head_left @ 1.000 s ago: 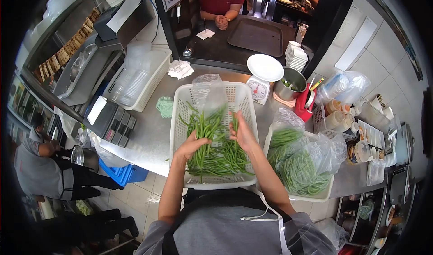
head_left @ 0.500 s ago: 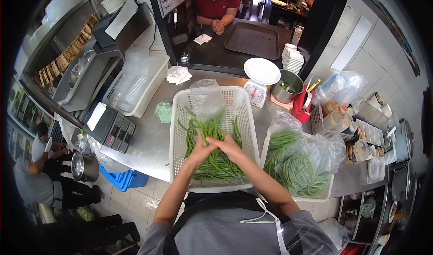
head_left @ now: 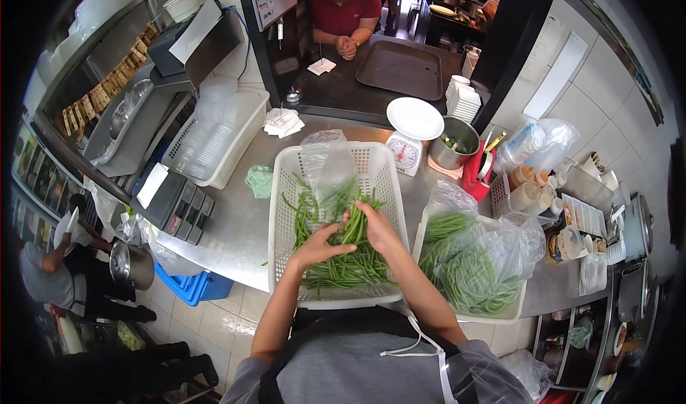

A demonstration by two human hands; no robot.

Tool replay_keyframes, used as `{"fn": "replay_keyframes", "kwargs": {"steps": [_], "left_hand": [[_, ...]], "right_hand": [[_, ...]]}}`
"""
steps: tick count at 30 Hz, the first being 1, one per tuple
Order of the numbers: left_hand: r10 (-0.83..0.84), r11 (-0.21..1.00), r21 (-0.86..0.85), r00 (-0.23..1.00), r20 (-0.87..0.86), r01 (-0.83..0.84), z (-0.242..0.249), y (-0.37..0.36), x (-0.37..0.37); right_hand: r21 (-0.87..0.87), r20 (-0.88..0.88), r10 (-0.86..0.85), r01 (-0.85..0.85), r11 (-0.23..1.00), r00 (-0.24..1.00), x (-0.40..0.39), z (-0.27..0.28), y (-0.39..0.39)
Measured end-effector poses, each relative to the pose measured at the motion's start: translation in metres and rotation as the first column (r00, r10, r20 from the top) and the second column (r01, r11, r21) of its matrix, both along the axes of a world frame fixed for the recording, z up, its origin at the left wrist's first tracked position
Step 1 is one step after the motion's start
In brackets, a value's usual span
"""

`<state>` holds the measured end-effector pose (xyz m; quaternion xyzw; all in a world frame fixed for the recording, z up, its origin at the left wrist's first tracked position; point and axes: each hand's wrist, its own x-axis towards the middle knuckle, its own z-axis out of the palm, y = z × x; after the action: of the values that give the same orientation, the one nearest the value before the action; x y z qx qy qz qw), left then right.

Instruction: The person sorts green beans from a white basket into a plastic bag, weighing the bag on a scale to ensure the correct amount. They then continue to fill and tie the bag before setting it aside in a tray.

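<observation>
Long thin green beans (head_left: 343, 257) heaped in white perforated plastic basket (head_left: 284, 190), toward its near edge; long axes mostly L-R across basket; left hand (head_left: 314, 250) spread, pressing on heap; right hand (head_left: 373, 229) cupped over upright bunch, just beside left; both touching beans; right nearer basket centre.

Two hands in view: left hand (head_left: 316, 249), right hand (head_left: 376, 229), both in one white basket (head_left: 284, 211) of green beans (head_left: 343, 261), too many to count. Three white baskets on worktop (head_left: 236, 225): bean basket at near edge, basket of clear containers (head_left: 250, 115) toward far-left corner, basket of bagged beans (head_left: 500, 316) toward right edge. One kitchen scale (head_left: 406, 150). One steel bowl (head_left: 457, 143). One dark tray (head_left: 400, 68) on far counter. Two other people: one (head_left: 346, 11) beyond counter, one (head_left: 50, 282) at left.
</observation>
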<state>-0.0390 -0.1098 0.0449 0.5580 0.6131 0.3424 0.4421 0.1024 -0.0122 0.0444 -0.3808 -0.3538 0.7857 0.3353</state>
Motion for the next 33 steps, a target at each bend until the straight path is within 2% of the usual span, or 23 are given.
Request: {"fn": "replay_keyframes", "kwargs": {"steps": [3,5,7,10,13,16,17,19,20,22,23,24,26,29,30,33], "left_hand": [[0.111,0.993,0.018,0.991,0.076,-0.112,0.002,0.003,-0.005],[0.090,0.987,0.125,0.993,0.070,-0.098,0.009,0.005,-0.002],[0.053,0.981,0.182,0.997,0.055,-0.063,0.003,0.008,0.001],[0.057,0.981,0.179,0.995,0.078,-0.071,0.000,0.007,0.009],[0.129,0.941,0.321,0.991,-0.040,-0.109,-0.010,0.010,0.006],[0.316,0.858,0.379,0.938,0.139,-0.345,-0.003,0.011,0.005],[0.367,0.853,0.262,0.876,0.314,-0.451,0.002,0.012,0.007],[0.476,0.817,-0.029,0.644,0.599,-0.577,0.012,0.013,0.012],[0.419,0.861,-0.098,0.586,0.693,-0.500,0.013,0.011,0.013],[0.381,0.888,-0.286,0.224,0.897,-0.361,0.022,0.007,0.020],[0.367,0.899,-0.350,0.017,0.930,-0.261,0.024,0.006,0.025],[0.318,0.906,-0.327,-0.078,0.945,-0.267,0.024,0.008,0.032],[0.359,0.863,-0.391,-0.156,0.920,-0.320,0.028,0.008,0.042],[0.344,0.833,-0.412,-0.239,0.908,-0.368,0.029,0.008,0.046],[0.328,0.835,-0.405,-0.255,0.910,-0.372,0.023,0.009,0.044],[0.347,0.822,-0.423,-0.255,0.903,-0.381,0.016,0.010,0.044]], "right_hand": [[-0.173,-0.183,0.030,-0.062,0.983,0.983,0.004,0.005,0.002],[-0.237,-0.262,0.032,-0.097,0.967,0.965,0.004,-0.001,0.005],[-0.196,-0.245,0.042,-0.092,0.976,0.968,-0.001,0.005,-0.002],[-0.117,-0.213,0.093,-0.120,0.986,0.973,-0.002,0.006,-0.004],[-0.131,-0.229,0.094,-0.127,0.983,0.969,-0.001,0.003,0.001],[-0.193,-0.367,0.008,-0.084,0.978,0.930,-0.003,0.021,0.002],[-0.218,-0.425,-0.034,-0.066,0.974,0.905,-0.003,0.030,0.001],[-0.229,-0.474,-0.055,-0.063,0.971,0.879,-0.006,0.054,-0.004],[-0.227,-0.492,-0.062,-0.059,0.972,0.868,-0.009,0.060,-0.005],[-0.199,-0.544,-0.061,-0.057,0.978,0.837,-0.015,0.064,-0.007],[-0.171,-0.540,-0.089,-0.005,0.985,0.837,-0.019,0.065,-0.009],[-0.142,-0.537,-0.118,0.048,0.989,0.835,-0.023,0.065,-0.013],[-0.079,-0.525,-0.174,0.156,0.985,0.833,-0.030,0.061,-0.020],[-0.058,-0.490,-0.202,0.200,0.978,0.848,-0.034,0.060,-0.034],[-0.025,-0.487,-0.171,0.182,0.983,0.857,-0.033,0.060,-0.036],[-0.106,-0.475,-0.178,0.145,0.984,0.862,-0.033,0.061,-0.035]]}}
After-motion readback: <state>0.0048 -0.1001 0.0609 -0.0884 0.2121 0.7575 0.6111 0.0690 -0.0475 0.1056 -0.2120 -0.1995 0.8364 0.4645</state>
